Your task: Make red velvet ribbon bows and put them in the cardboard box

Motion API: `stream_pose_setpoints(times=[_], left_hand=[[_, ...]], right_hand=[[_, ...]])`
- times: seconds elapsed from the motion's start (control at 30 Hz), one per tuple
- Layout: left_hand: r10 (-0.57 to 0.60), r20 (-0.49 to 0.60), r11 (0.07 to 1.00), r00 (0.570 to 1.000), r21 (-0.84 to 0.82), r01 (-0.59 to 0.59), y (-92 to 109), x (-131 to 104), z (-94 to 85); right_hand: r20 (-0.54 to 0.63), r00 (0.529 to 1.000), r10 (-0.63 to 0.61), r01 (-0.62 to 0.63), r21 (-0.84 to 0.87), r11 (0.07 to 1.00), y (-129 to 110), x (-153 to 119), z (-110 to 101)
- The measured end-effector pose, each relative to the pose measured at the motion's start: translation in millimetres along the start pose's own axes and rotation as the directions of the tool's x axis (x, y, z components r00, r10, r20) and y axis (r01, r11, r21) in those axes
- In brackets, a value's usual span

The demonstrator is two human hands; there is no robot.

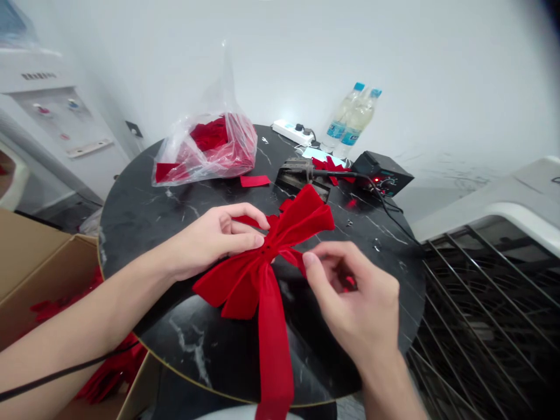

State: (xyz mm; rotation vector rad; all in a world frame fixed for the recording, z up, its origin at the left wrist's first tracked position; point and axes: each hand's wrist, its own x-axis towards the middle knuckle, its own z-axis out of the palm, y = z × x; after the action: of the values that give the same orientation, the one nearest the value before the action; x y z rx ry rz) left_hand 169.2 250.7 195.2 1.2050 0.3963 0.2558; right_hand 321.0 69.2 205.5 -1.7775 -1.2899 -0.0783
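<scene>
A red velvet ribbon bow (pixel 297 223) is held over the dark round table, its loops fanned to both sides and one long tail hanging past the table's front edge. My left hand (pixel 219 240) pinches the bow beside its middle, thumb and fingers closed around the ribbon there. On the other side, my right hand (pixel 356 286) grips a narrow red ribbon end between thumb and forefinger, just right of the bow's centre. Its other fingers are curled, with a bit of red showing inside the palm. Part of the bow lies hidden behind my left fingers.
On the black marbled table (pixel 184 344) stand a plastic bag (pixel 245 146) of red ribbon, a soldering-iron holder (pixel 295 172), a black control box (pixel 382 175), a power strip (pixel 293 132) and bottles (pixel 339 125). A cardboard box (pixel 39 251) is left; a black wire rack (pixel 485 309) is right.
</scene>
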Motion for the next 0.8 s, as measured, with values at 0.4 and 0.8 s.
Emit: stream_pose_setpoints(times=[0.4,0.8], left_hand=[[0.007,0.026,0.972,1.000,0.237,-0.013,-1.5,2.2,-0.5],[-0.107,-0.026,0.964,0.994,0.242,0.110,2.4,-0.2,2.8]], right_hand=[[0.328,0.923,0.203,-0.265,0.157,0.952,11.2,6.8,-2.6],[0.225,0.969,0.103,-0.108,0.008,0.994,14.6,7.9,-12.8]])
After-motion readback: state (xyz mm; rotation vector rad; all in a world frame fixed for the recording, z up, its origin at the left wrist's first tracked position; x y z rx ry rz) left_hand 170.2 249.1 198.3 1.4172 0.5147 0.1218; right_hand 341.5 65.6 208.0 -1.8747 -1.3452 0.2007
